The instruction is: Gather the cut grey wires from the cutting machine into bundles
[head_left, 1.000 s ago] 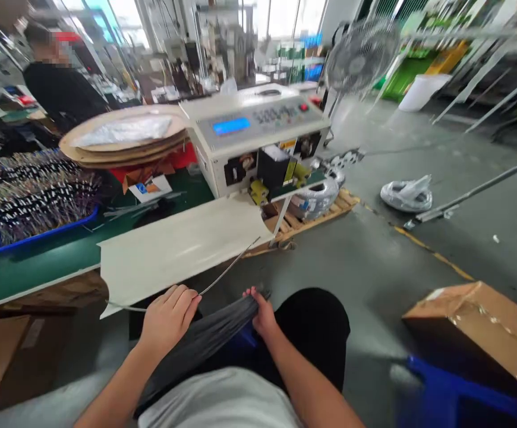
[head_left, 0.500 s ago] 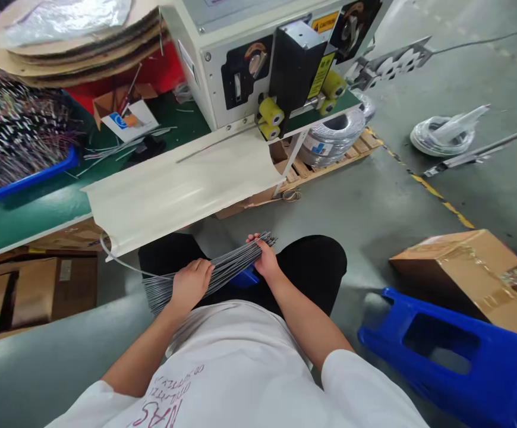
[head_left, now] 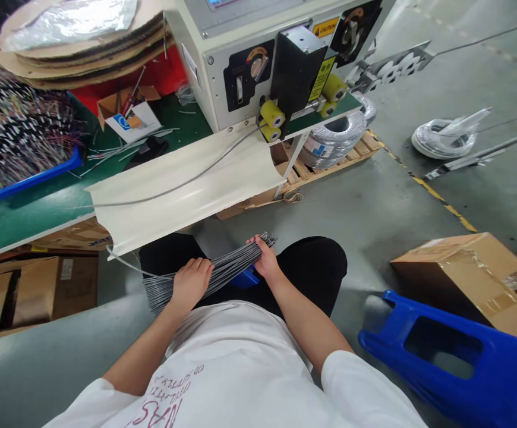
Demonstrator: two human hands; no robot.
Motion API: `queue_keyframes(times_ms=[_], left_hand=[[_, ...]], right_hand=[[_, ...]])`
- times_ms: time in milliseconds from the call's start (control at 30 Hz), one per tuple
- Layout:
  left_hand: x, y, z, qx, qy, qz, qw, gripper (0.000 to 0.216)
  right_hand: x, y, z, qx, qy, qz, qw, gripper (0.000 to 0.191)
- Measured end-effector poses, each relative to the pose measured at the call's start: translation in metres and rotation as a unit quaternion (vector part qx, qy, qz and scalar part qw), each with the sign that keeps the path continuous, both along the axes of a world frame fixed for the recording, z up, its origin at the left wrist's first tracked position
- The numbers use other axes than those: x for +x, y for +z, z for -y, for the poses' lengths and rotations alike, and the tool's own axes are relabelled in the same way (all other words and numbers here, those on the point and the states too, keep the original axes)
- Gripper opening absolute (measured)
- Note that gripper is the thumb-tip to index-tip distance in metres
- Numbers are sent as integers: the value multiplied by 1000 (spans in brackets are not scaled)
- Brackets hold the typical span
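A bundle of grey cables (head_left: 230, 264) lies slantwise over my lap. My left hand (head_left: 192, 280) is closed over its middle, and the fingers of my right hand (head_left: 264, 255) wrap round its far right end. One cable end curves up from the bundle's left side to the corner of the cream chute (head_left: 187, 190). Across that chute runs a single grey cable (head_left: 176, 187), coming out between the yellow rollers (head_left: 271, 120) of the cable machine (head_left: 236, 59). Part of a blue object (head_left: 246, 278) shows beneath the bundle.
Left on the green bench (head_left: 40, 211) stands a blue tray (head_left: 31, 178) heaped with cut cables. A blue plastic stool (head_left: 445, 351) and a cardboard box (head_left: 467, 273) sit on the floor at right. Wrapped cable coils (head_left: 330, 142) rest on a pallet behind the chute.
The cable from the rollers has grown much longer and now reaches leftward past the chute's left edge. Both hands keep their hold on the bundle. The view has shifted slightly.
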State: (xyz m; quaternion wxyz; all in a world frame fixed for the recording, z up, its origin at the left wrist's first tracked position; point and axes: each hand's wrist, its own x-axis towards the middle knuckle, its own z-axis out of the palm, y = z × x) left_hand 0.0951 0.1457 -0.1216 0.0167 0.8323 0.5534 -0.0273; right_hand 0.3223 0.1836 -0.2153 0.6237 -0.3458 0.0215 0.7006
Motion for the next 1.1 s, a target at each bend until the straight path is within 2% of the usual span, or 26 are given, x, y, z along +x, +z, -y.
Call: queue_keyframes(times_ms=[133, 267, 433, 567, 700, 867, 1100], left_hand=[[1, 12, -2, 17, -14, 15, 1000, 22], [-2, 37, -11, 62, -37, 83, 994, 15], [-2, 71, -38, 158, -92, 155, 971, 12], [5, 87, -67, 231, -102, 166, 953, 18], [17, 97, -96, 262, -68, 165, 948, 26], [39, 102, -127, 242, -17, 178, 954, 49], [60, 99, -148, 217, 20, 158, 963, 61]], right_hand=[[-1, -2, 0, -5, -13, 11, 1000, 23], [-1, -4, 0, -20, -17, 16, 1000, 25], [-1, -3, -1, -30, -17, 16, 999, 26], [-1, -2, 0, -21, -8, 9, 1000, 24], [0, -1, 1, -15, -6, 9, 1000, 25], [2, -1, 0, -14, -13, 4, 1000, 27], [2, 1, -3, -18, -9, 7, 1000, 28]])
